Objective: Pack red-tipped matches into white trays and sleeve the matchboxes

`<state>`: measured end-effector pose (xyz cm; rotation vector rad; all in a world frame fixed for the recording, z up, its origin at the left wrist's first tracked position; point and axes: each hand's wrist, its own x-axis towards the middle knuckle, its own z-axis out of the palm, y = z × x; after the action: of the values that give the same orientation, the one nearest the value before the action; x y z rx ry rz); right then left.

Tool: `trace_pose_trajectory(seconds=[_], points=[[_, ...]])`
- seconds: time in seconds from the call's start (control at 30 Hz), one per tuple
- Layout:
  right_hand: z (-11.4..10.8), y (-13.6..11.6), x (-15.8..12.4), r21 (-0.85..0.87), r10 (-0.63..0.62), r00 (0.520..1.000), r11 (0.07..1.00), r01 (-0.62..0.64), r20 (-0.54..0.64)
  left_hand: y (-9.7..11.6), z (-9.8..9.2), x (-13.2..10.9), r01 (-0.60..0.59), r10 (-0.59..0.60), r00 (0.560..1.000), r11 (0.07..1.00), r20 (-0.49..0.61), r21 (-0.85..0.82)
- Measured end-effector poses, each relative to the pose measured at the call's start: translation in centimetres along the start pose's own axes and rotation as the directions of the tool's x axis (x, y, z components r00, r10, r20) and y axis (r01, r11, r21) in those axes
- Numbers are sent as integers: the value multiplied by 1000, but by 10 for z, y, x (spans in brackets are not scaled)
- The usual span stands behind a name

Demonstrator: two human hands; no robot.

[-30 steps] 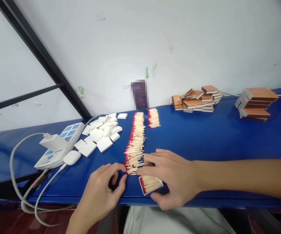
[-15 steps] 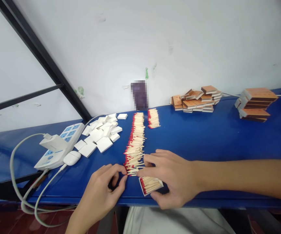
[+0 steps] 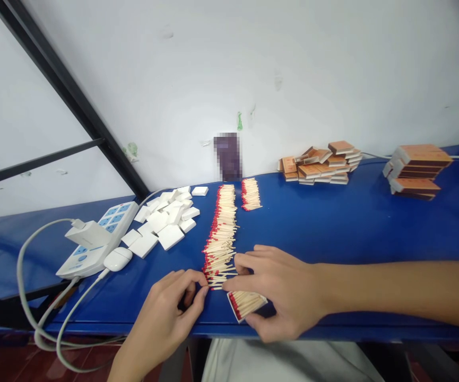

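Observation:
A long row of red-headed matches [image 3: 223, 228] runs from near the wall towards me, with a shorter bunch of matches [image 3: 251, 194] beside its far end. My left hand [image 3: 169, 307] is closed, thumb and index tips nearly together at the match heads of the row's near end; what they pinch, if anything, is hidden. Between the thumb and fingers of my right hand [image 3: 277, 292] is a white matchbox tray [image 3: 240, 319] filled with matches, lying on the blue table. The right index fingertip touches the plain ends of the nearest matches.
White matchbox trays [image 3: 165, 217] lie heaped on the left, near a power strip [image 3: 105, 233] with a charger and cables. Orange matchbox sleeves [image 3: 320, 164] are piled at the back, and stacked boxes [image 3: 420, 164] stand far right. A wall closes off the back.
The nearest matches of the row have shifted slightly by the fingertips. Both hands and the tray are almost where they were.

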<state>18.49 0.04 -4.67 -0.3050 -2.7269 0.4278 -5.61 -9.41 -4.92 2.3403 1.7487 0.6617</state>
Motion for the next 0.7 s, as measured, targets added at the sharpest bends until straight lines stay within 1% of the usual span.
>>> trace_pose_trajectory(seconds=[0.23, 0.37, 0.7], points=[[0, 0, 0, 6, 2, 1000, 1000, -2, 19, 0, 1, -2, 13, -13, 1000, 1000, -24, 21], [-1, -1, 0, 0, -8, 999, 1000, 8, 34, 0, 1, 0, 12, -12, 1000, 999, 8, 36], [2, 3, 1, -7, -46, 998, 999, 47, 38, 1, -1, 0, -40, 39, 999, 999, 37, 30]])
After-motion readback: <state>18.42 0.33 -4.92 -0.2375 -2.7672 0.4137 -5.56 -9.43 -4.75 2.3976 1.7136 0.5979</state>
